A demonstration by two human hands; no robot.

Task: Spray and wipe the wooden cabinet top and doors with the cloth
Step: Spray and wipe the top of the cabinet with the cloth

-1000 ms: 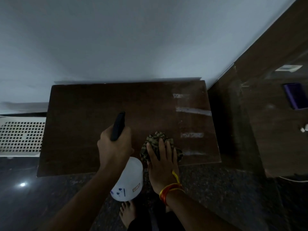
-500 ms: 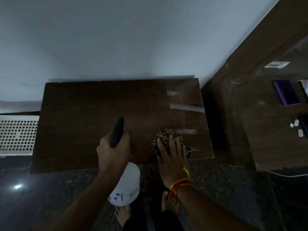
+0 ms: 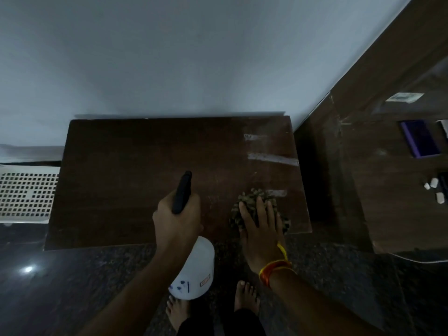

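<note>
Against a pale wall, the dark wooden cabinet top [image 3: 145, 180] fills mid-frame; the right hand [image 3: 260, 229] presses flat-fingered on the cloth [image 3: 252, 202], the left hand [image 3: 178, 223] curls around the spray bottle [image 3: 194, 270].

One head-worn camera looks steeply down from above at the cabinet top [image 3: 145, 185], close, facing the wall [image 3: 194, 57].
</note>
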